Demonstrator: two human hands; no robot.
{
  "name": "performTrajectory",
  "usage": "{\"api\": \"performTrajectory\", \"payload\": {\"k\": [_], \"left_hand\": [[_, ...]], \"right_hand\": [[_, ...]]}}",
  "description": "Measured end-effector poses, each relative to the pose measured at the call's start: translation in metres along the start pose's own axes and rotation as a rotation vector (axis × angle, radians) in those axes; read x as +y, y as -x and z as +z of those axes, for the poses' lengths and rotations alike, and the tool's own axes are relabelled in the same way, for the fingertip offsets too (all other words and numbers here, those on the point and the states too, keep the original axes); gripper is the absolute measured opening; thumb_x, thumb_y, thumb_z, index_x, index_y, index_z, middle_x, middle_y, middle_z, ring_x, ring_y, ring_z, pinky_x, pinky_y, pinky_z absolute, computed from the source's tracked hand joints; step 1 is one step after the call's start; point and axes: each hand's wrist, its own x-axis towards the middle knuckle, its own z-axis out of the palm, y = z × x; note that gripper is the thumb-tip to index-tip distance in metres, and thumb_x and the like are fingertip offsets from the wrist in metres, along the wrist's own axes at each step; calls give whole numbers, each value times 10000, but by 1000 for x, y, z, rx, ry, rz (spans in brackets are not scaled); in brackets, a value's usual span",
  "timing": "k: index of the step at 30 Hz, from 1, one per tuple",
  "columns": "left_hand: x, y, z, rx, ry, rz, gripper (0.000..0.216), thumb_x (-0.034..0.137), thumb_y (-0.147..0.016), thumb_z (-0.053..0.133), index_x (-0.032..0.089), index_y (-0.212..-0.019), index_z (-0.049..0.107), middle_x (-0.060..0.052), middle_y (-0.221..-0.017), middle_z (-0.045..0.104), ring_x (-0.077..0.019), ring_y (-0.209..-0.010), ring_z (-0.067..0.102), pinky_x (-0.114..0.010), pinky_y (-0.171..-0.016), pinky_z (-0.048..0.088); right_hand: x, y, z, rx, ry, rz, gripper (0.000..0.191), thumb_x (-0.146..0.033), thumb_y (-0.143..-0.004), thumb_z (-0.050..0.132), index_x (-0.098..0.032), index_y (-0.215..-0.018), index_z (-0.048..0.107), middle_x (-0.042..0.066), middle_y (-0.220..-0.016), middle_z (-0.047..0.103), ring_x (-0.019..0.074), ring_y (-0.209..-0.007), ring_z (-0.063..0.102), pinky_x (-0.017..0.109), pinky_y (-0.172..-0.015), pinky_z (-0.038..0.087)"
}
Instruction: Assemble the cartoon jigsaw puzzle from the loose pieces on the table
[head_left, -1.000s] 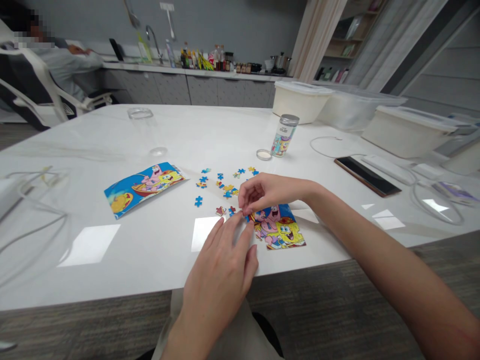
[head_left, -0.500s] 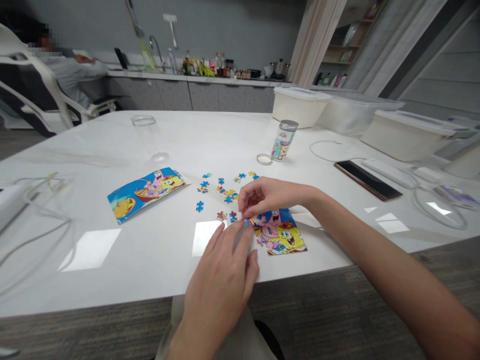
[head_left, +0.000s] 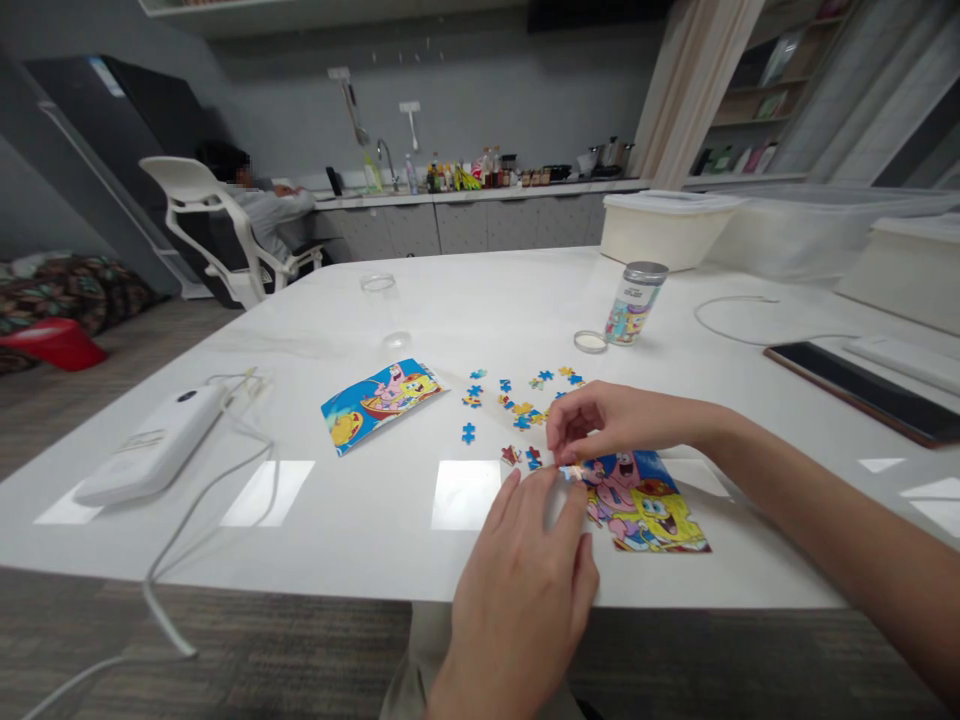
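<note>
A partly joined cartoon jigsaw puzzle (head_left: 654,510) lies near the table's front edge. My right hand (head_left: 611,420) reaches over its upper left corner, thumb and fingers pinched at a small blue puzzle piece (head_left: 571,472) by the left edge; the fingertips partly hide it. My left hand (head_left: 525,575) lies palm down, fingers stretched, its fingertips close to that same piece. Loose puzzle pieces (head_left: 523,415) are scattered beyond my hands, with one blue piece (head_left: 469,433) a little apart on the left. Further left rests a creased picture sheet (head_left: 386,400) showing cartoon characters.
A printed canister (head_left: 636,305) stands behind the pieces beside a round lid (head_left: 590,342). At right lie a dark phone (head_left: 862,390) and a cable; a white power strip (head_left: 154,445) with cords is at left. Storage boxes (head_left: 667,230) line the back right. A person (head_left: 266,215) sits beyond.
The view has swung left, so everything appears further right. Both hands stay at the puzzle's left edge in almost the same pose.
</note>
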Motion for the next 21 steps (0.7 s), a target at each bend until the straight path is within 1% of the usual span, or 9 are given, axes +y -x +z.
{"api": "performTrajectory", "payload": {"k": [4, 7, 11, 16, 21], "left_hand": [[0, 0, 0, 13, -29, 4, 415, 161, -877, 522, 199, -1288, 483, -94, -1246, 620, -238, -1209, 571, -471, -1084, 462], [1, 0, -1, 24, -34, 9, 395, 159, -879, 514, 198, -1271, 487, -95, -1243, 626, -239, -1215, 570, -469, -1076, 471], [0, -1, 1, 50, -15, 25, 330, 169, -891, 499, 163, -1221, 506, -107, -1213, 642, -240, -1175, 592, -466, -1070, 476], [-3, -1, 4, 57, -42, 50, 378, 178, -907, 478, 142, -1283, 485, -118, -1233, 636, -250, -1153, 598, -488, -1043, 490], [-4, -1, 3, 65, -69, 71, 380, 191, -923, 447, 147, -1298, 495, -114, -1257, 634, -244, -1174, 589, -468, -1042, 488]], "right_hand": [[0, 0, 0, -4, 19, 3, 264, -392, -785, 727, -155, -886, 667, 33, -831, 694, 133, -732, 634, 271, -657, 493], [0, 0, 0, 3, 31, 5, 264, -392, -783, 726, -155, -883, 670, 36, -828, 694, 133, -728, 632, 274, -656, 494], [-1, 1, -1, 23, 40, 5, 241, -367, -772, 736, -157, -870, 666, 27, -824, 696, 127, -724, 631, 270, -664, 496], [-1, 1, -2, 22, 26, -26, 202, -321, -794, 719, -150, -886, 661, 30, -850, 707, 125, -762, 651, 266, -702, 505], [-1, 0, -1, 26, 2, -46, 161, -274, -791, 721, -151, -875, 658, 19, -837, 703, 117, -755, 652, 261, -702, 509]]}}
